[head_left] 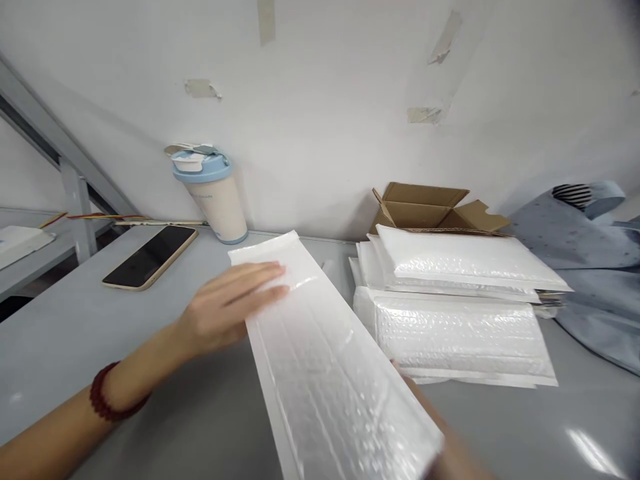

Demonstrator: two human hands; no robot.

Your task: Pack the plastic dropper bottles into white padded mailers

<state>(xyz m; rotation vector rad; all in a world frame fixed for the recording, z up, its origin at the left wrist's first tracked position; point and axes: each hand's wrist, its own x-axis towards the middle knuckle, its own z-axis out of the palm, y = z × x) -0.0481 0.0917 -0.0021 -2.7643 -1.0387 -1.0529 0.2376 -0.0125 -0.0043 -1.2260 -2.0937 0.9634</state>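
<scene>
The left hand (227,307) lies flat with fingers stretched out, pressing the far end of a long white bubble mailer (320,360) on the grey table (100,333). The right hand (425,413) is mostly hidden under the near end; I cannot tell its grip. The mailer looks slippery, so it might slide sideways into the stack of mailers (460,313) just beside it

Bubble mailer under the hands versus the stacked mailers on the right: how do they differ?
The bubble mailer lies alone, slanted across the table, with the left hand pressing it flat; the stacked mailers sit piled and untouched, lying crosswise. Both are white and bubble-lined.
</scene>
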